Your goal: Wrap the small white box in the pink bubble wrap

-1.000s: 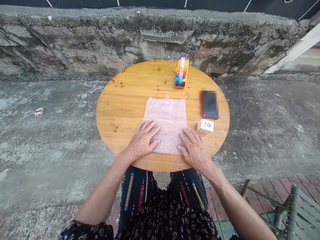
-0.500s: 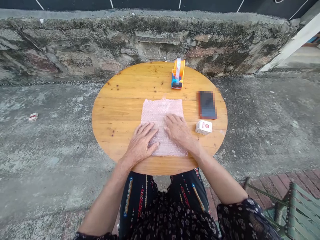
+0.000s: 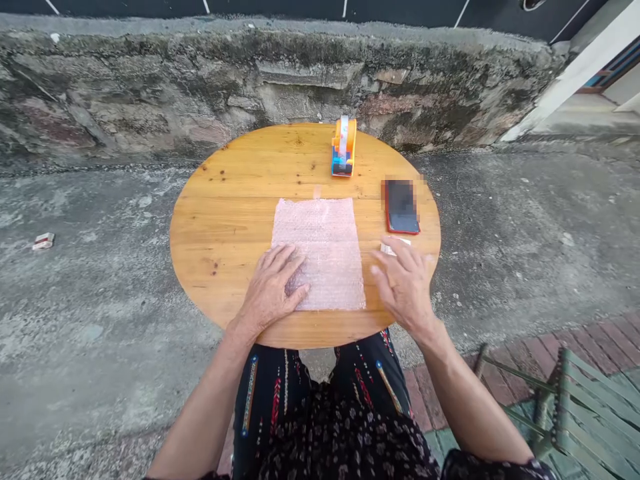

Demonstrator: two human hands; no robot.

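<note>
A sheet of pink bubble wrap [image 3: 325, 260] lies flat on the round wooden table [image 3: 215, 227]. My left hand [image 3: 274, 283] rests open on its left edge, fingers stretched out. Off the sheet to the right, my right hand [image 3: 405, 283] is over a small white box [image 3: 399, 243], fingers apart and slightly blurred. Most of the box is hidden behind that hand, and whether the fingers touch it I cannot tell. Just beyond the box lies a phone [image 3: 403, 205] with a dark screen and red edge.
An orange and blue tape dispenser [image 3: 344, 147] stands near the table's far edge. Behind the table runs a rough stone wall [image 3: 200, 93]. A green slatted chair [image 3: 590, 400] is at the lower right, and a small crumpled packet [image 3: 44, 241] lies on the concrete at left.
My right hand has left the bubble wrap and moved right to the white box, now partly covering it. My left hand has stayed on the sheet. The whole view has shifted slightly.
</note>
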